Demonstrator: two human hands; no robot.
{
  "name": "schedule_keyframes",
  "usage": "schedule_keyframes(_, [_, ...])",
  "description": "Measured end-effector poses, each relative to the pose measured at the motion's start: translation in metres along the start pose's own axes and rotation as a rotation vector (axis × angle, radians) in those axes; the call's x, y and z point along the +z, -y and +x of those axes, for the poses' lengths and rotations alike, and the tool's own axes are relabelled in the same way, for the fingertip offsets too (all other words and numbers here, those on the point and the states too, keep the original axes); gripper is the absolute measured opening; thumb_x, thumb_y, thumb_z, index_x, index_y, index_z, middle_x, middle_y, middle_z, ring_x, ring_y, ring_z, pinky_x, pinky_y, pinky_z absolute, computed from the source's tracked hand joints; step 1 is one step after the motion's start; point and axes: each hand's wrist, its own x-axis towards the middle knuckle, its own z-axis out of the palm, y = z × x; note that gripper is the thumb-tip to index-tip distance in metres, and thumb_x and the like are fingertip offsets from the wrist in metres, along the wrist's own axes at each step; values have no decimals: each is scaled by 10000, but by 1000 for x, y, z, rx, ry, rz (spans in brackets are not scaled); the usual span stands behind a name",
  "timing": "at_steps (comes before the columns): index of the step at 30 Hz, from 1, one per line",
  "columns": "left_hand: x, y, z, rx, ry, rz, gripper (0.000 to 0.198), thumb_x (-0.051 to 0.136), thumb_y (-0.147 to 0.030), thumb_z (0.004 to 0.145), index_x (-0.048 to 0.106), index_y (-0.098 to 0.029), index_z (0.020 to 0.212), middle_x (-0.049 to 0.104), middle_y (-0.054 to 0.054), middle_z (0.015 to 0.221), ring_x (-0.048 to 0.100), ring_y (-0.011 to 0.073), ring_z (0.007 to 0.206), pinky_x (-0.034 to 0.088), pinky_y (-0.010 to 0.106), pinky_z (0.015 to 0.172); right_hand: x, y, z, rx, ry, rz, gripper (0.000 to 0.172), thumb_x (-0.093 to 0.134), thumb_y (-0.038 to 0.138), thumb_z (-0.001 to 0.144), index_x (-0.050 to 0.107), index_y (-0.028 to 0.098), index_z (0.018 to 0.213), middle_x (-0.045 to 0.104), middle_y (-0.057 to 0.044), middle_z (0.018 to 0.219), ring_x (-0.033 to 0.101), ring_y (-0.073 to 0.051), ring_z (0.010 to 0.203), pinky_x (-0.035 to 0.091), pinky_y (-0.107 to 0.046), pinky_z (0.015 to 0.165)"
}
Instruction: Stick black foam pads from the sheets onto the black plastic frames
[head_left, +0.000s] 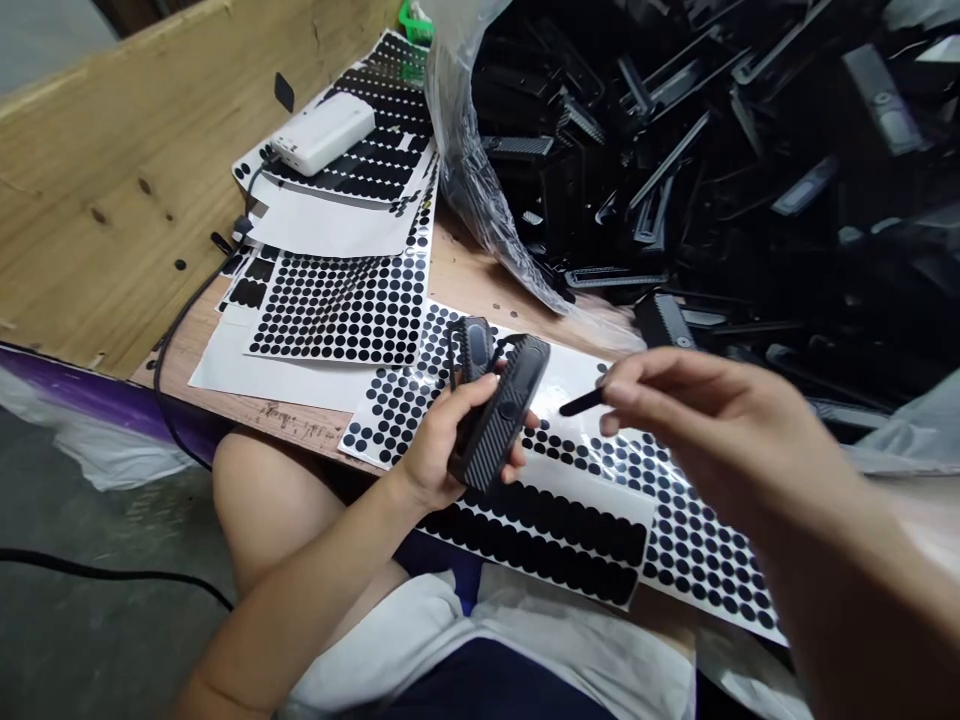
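Observation:
My left hand (439, 445) is closed around a black plastic part (504, 415) with a ribbed face and a small round spot in its middle. A second, similar black part (476, 345) sits just behind it at the same hand. To the right, my right hand (675, 400) pinches a thin, dark strip (581, 403) between thumb and fingers. The strip points toward the held part and stays apart from it. Beneath both hands lies a white sheet of round black stickers (694, 530), with a smaller sheet of larger black dots (555, 535) on top.
A big clear plastic bag (465, 140) full of black parts stands at the back right. More sticker sheets (345, 310) lie at left under a white box (324, 133) with a black cable (169, 345). A wooden board (150, 150) walls the left side.

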Motion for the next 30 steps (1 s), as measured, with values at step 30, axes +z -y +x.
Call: schedule_keyframes(30, [0, 5, 0, 10, 10, 140, 537, 684, -410, 888, 524, -99, 1294, 753, 83, 809, 691, 174, 509, 539, 233, 410, 2, 17, 26, 90, 148, 70, 303, 888, 507, 726, 772, 228, 742, 715, -19, 830, 638, -173, 792, 508, -283, 715])
